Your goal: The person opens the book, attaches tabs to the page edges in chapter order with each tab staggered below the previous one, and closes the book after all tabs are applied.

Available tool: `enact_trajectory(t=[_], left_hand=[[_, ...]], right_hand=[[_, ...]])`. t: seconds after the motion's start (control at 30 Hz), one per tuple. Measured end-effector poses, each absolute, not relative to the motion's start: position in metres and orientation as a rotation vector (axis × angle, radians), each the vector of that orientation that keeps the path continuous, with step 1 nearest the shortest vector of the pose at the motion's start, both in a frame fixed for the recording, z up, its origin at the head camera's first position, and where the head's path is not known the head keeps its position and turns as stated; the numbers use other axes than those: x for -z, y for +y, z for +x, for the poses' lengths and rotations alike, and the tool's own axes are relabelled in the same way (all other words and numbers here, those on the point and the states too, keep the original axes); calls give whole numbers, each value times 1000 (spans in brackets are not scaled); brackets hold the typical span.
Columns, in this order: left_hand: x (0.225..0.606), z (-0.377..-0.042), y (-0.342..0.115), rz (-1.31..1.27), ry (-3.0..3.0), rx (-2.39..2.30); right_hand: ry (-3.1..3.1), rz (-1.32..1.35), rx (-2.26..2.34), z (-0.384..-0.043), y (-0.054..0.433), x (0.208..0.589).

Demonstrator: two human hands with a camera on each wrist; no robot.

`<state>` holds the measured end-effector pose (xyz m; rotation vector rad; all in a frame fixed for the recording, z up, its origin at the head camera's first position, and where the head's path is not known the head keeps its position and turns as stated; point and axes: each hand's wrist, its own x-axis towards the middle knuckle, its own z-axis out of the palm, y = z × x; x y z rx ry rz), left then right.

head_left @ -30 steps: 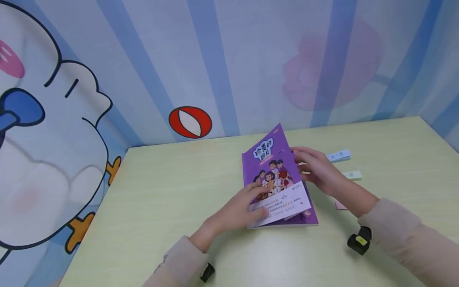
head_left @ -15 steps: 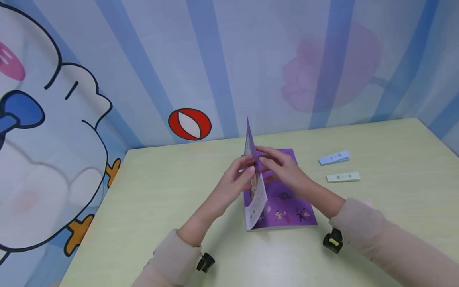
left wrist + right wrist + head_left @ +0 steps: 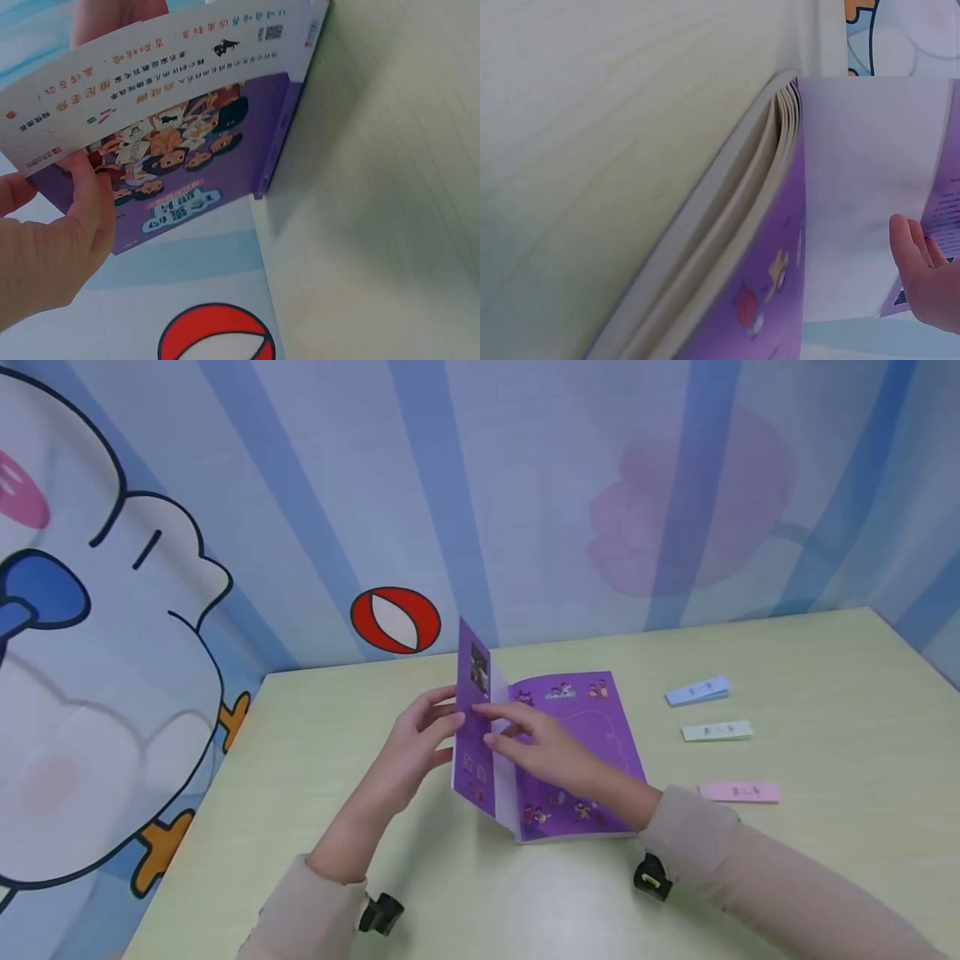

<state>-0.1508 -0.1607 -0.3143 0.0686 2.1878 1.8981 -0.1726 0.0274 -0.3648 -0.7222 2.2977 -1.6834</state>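
A purple illustrated book point(image 3: 600, 718) lies on the table with its front cover point(image 3: 210, 172) raised at the left. The cover's purple inner flap point(image 3: 475, 768) faces right. My left hand point(image 3: 408, 739) pinches the cover's outer edge, thumb at the flap and fingers behind. In the left wrist view its fingers lie against the printed outer side, above a white paper band point(image 3: 169, 79). My right hand point(image 3: 551, 747) reaches over the open book, fingertips at the flap, fingers extended. The right wrist view shows the page block edge point(image 3: 727, 217) and the white inside cover point(image 3: 870, 180).
To the right of the book lie a blue paper strip point(image 3: 697, 691), a pale green strip point(image 3: 716, 731) and a pink strip point(image 3: 738, 792), each with handwriting. A striped blue backdrop point(image 3: 525, 485) rises behind the light wooden table point(image 3: 337, 727).
The cover has swung from leaning over the book, through upright, to open at the left. My left hand moved left with it, and my right hand followed across the book, uncovering the pink strip.
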Motion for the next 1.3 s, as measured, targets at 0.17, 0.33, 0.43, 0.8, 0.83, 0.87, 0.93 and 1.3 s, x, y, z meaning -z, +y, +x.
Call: enact_trajectory(t=[0.17,0.33,0.43,0.8,0.83,0.87,0.93,1.3], left_hand=[[319,-149,-179,1,2211,-1893],[327,-146,-192,-59,2199,-1914],[330,-144,-198,-108,2185,-1932],[339,-143,-217,-167,2177,-1933],[340,-143,-218,-172,2171,-1937],[341,-143,-219,-179,2164,-1942],[343,-142,-221,-194,2154,-1950],[358,-142,-233,-206,2104,-1976]], right_hand=[[2281,-818,1626,-170,21,371],[2227,-901,1584,-168,19,376],[2208,-941,1571,-169,20,375],[2480,-712,1580,-194,71,373],[2520,-649,1570,-197,77,374],[2557,-572,1558,-199,84,375],[2611,-407,1532,-203,96,379],[2547,-18,1474,-212,136,394]])
